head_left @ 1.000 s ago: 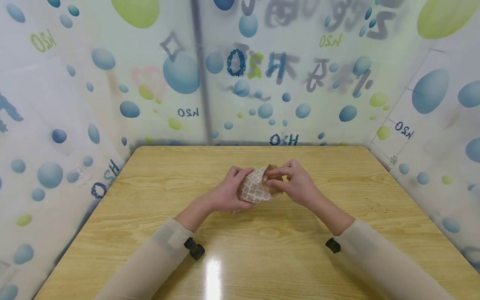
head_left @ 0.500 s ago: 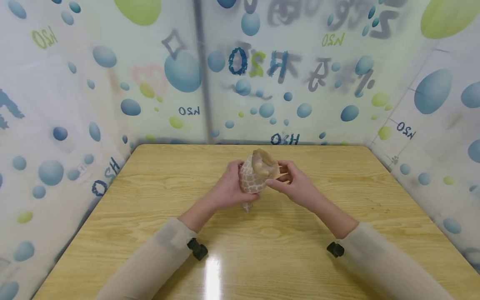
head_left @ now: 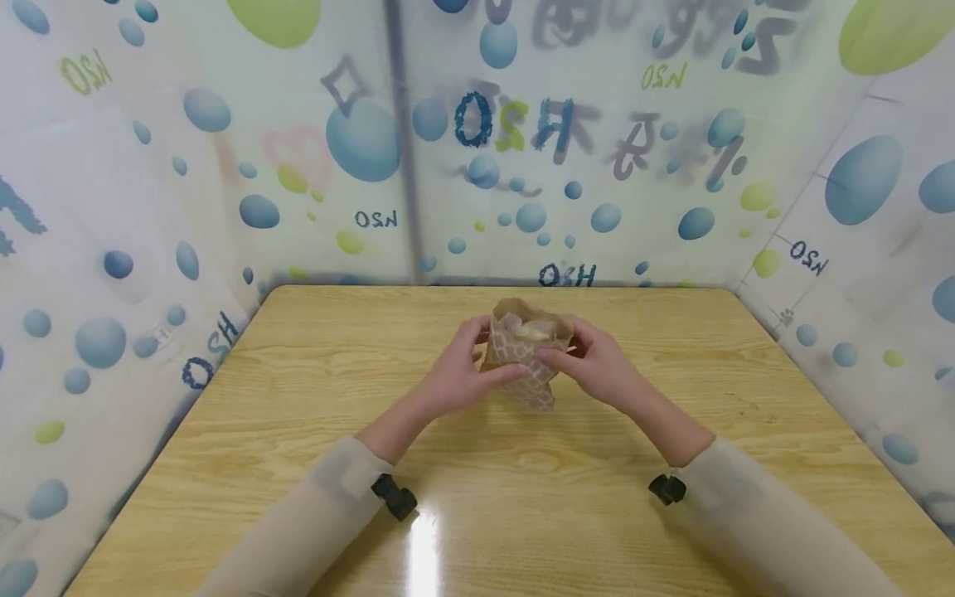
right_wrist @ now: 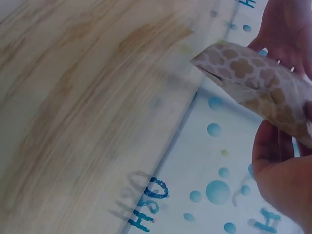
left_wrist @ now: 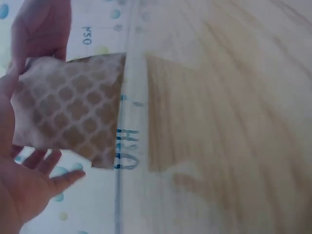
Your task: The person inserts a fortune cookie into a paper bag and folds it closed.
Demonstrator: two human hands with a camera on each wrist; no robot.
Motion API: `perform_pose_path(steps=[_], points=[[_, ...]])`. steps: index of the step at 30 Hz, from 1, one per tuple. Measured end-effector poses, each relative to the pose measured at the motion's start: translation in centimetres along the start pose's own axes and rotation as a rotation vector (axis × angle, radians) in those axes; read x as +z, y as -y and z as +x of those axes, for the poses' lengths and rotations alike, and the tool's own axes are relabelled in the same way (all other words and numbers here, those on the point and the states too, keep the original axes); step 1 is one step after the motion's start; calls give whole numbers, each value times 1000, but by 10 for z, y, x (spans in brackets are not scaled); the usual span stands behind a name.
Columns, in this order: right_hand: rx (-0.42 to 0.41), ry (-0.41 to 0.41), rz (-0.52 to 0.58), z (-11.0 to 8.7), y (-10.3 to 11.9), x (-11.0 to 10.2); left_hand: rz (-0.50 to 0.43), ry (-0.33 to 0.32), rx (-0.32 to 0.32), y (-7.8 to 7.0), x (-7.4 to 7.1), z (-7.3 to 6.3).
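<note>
In the head view a small brown paper bag [head_left: 515,350] with a white lattice pattern is held above the table, its mouth facing up. Something pale and crumpled-looking [head_left: 540,330] shows inside the mouth; its kind cannot be told. My left hand [head_left: 455,377] grips the bag's left side, thumb across the front. At the right rim my right hand [head_left: 603,365] pinches the paper, with its thumb on the front. The left wrist view shows the patterned face of the bag [left_wrist: 73,107] and its flat bottom end. From the right wrist, the bag [right_wrist: 253,80] appears tilted and folded.
A wooden table [head_left: 358,348] lies under both hands, with a light reflection near its front. Behind and beside it hangs a white curtain [head_left: 358,249] printed with blue and green dots and lettering. Black straps [head_left: 394,496] sit at both wrists.
The right fingers were inside the bag's mouth, then came out to its right edge. The bag has turned so its mouth faces up, and the right hand now pinches the rim.
</note>
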State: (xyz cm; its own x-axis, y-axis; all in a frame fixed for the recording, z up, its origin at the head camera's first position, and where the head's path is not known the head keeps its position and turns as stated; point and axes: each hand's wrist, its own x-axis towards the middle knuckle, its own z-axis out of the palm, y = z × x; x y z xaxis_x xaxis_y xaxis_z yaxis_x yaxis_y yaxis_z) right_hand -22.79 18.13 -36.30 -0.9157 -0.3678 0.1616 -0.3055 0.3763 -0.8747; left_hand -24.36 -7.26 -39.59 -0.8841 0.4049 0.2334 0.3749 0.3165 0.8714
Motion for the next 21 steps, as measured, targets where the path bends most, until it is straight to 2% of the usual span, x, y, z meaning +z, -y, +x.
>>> perform_pose_path(steps=[3,6,9,15,21], points=[[-17,48,8,0,-3,-3,-113,44,29,-1,-6,2],[-22,65,20,0,-5,-3,-169,77,51,-3,-9,2],[-31,52,20,0,-5,-3,-181,75,52,-5,-8,1],[-60,16,-48,1,-5,-2,-198,67,45,-4,-7,1],[-68,11,-86,0,-7,-3,-209,68,38,-3,-6,0]])
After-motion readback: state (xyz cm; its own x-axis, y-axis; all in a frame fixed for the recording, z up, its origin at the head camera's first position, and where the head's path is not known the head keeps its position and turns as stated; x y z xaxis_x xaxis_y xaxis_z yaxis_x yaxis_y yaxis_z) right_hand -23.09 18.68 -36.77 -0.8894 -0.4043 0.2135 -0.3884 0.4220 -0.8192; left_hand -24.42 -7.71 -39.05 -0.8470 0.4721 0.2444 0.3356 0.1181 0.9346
